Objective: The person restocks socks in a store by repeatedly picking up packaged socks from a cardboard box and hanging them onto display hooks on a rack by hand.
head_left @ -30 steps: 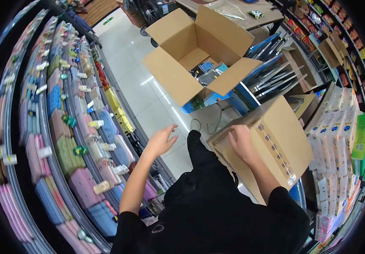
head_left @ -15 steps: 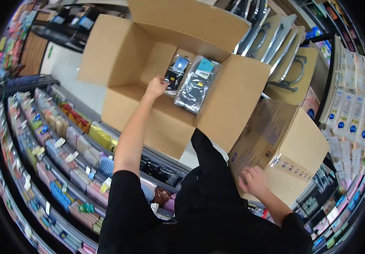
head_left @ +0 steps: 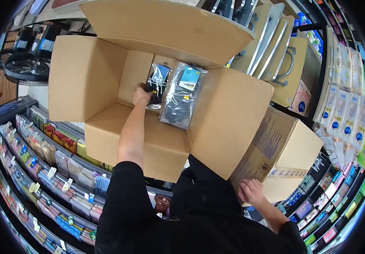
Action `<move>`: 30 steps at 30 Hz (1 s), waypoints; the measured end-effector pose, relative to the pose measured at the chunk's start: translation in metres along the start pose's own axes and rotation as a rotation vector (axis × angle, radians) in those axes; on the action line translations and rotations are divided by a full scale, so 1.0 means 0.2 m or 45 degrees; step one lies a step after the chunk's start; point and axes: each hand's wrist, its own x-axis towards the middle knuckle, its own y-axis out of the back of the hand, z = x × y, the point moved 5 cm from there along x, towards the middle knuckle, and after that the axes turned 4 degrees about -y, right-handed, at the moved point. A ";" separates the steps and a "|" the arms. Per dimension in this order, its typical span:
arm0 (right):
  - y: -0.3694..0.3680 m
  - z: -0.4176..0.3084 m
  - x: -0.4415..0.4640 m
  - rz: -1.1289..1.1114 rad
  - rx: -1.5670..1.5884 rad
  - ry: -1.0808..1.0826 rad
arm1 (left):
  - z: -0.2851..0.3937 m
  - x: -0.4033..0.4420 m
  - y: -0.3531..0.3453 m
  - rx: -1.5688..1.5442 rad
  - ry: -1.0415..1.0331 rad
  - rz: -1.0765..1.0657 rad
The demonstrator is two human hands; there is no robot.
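Note:
An open cardboard box (head_left: 229, 114) holds packs of dark items in clear plastic. My left hand (head_left: 141, 96) reaches into it, its fingers wrapped round the left edge of the smaller pack (head_left: 157, 84), which has a blue label; the fingertips are partly hidden. Right of that pack lies a larger pack (head_left: 181, 99) with a teal label. My right hand (head_left: 250, 191) rests with curled fingers on the near edge of a closed, taped carton (head_left: 294, 144); whether it grips the edge is hard to tell.
Shelves of folded towels (head_left: 59, 203) run along the left. Folding tables (head_left: 275, 51) with metal legs lean behind the boxes. Stacked white packages (head_left: 347, 106) stand at the right, and a black fan (head_left: 26, 67) is at the upper left.
The view has moved close over the open box. My left hand has gone from the air into the box and onto the smaller pack. My right hand has slid to the carton's near edge.

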 end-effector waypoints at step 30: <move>0.00 -0.12 -0.26 0.243 0.327 0.393 | -0.58 -3.64 0.06 -1.261 -0.701 0.756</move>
